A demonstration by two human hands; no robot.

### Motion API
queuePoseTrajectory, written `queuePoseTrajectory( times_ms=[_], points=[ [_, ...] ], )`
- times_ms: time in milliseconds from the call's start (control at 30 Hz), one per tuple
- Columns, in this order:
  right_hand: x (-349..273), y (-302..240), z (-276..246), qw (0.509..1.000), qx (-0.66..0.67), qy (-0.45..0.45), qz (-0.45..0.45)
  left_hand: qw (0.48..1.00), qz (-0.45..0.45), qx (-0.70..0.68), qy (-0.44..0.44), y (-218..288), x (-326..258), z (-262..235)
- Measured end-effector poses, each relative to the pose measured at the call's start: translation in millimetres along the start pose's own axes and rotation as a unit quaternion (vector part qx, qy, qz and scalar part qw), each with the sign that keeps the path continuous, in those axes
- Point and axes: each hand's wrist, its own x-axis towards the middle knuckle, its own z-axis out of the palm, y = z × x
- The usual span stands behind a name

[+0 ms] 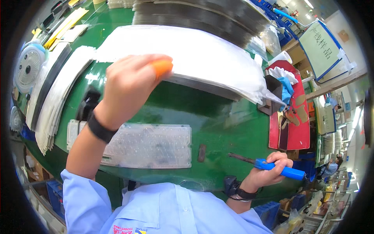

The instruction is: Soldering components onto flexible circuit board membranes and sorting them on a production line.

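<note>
My right hand (269, 171) is wrapped round the blue handle of a soldering iron (286, 171), whose dark metal shaft points left over the green table. Raised at the left, my left hand (130, 82) is closed, its fingers bent together. An orange finger cot (161, 68) appears to cover one fingertip; whether anything is pinched there is hidden. Below and behind this hand and forearm, a translucent plastic panel (156, 146) with many small dots lies flat, partly covered by the forearm. A small dark block (201, 153) rests just right of the panel.
A stack of white sheets (210, 58) spans the table beyond my hands, with grey stacked sheets (194, 17) farther back. More sheets (64, 97) and a small fan (29, 68) stand left. At right is a red tray (274, 130) beside a dark metal holder (270, 101).
</note>
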Motion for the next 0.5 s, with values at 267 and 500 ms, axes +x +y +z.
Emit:
queuePoseTrajectory(
  times_ms=[267, 500],
  points=[
    [7.2, 4.6, -4.4, 0.999, -0.049, 0.005, -0.006, 0.966, 0.085, -0.004, -0.245, 70.9, -123.4, -59.5],
    [-11.9, -11.3, 30.0, 0.996, 0.037, -0.084, -0.006, 0.961, -0.051, -0.057, -0.265, 98.9, -156.2, -43.5]
  ],
)
